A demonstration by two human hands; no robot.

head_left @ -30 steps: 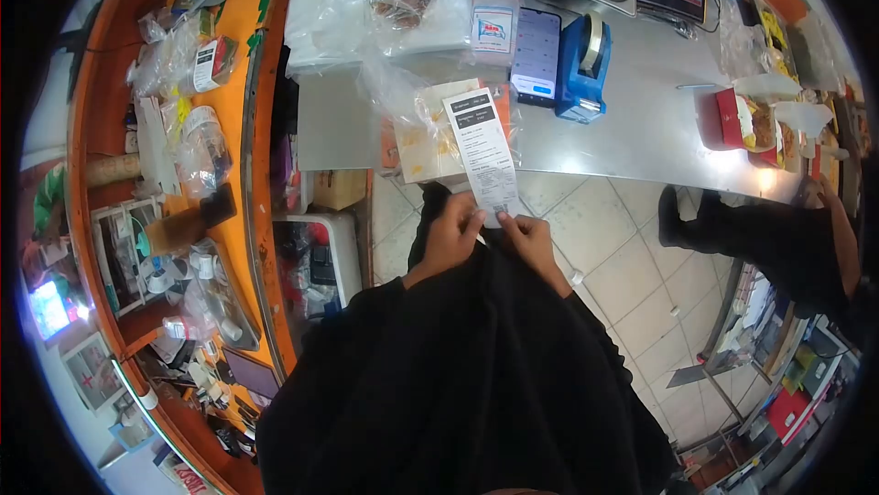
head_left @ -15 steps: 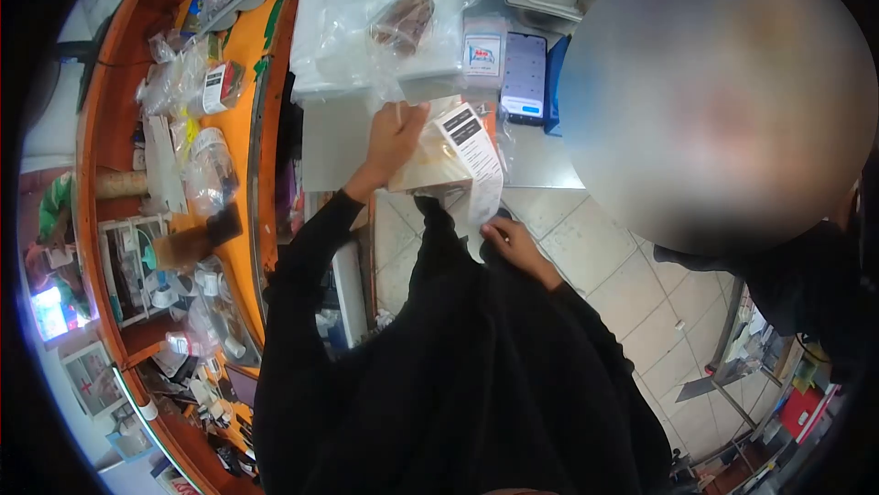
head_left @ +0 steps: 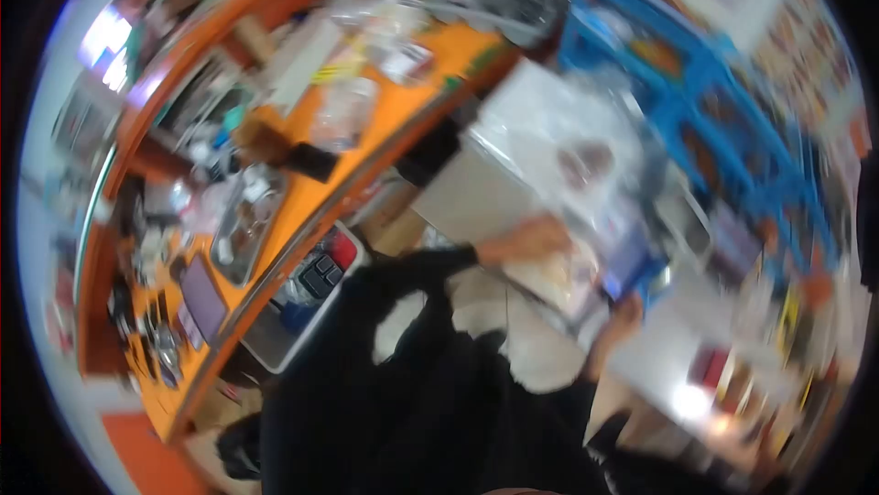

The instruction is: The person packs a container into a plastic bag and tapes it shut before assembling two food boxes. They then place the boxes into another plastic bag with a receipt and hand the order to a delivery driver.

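My left hand [head_left: 540,240] is closed on the top edge of a clear plastic packet [head_left: 549,280] with pale and orange contents, blurred by motion. My right hand [head_left: 625,316] is to the right of the packet, near its lower right side; its fingers are smeared, and whether it holds anything cannot be made out. Behind the packet, a stack of clear plastic bags [head_left: 522,119] lies on the metal table [head_left: 476,188], with a brown item [head_left: 584,163] on it. A phone [head_left: 625,257] lies close to the packet's right side.
An orange counter [head_left: 366,138] with bags, trays and a purple tablet [head_left: 203,298] runs along the left. Below it stands a bin [head_left: 275,353]. Blue racks [head_left: 678,83] are at the upper right, a metal tray [head_left: 685,225] beside them.
The view has swung, so the counter now slants across the left and the blue racks show. The packet and both hands appear farther right, and the white receipt is no longer distinct.
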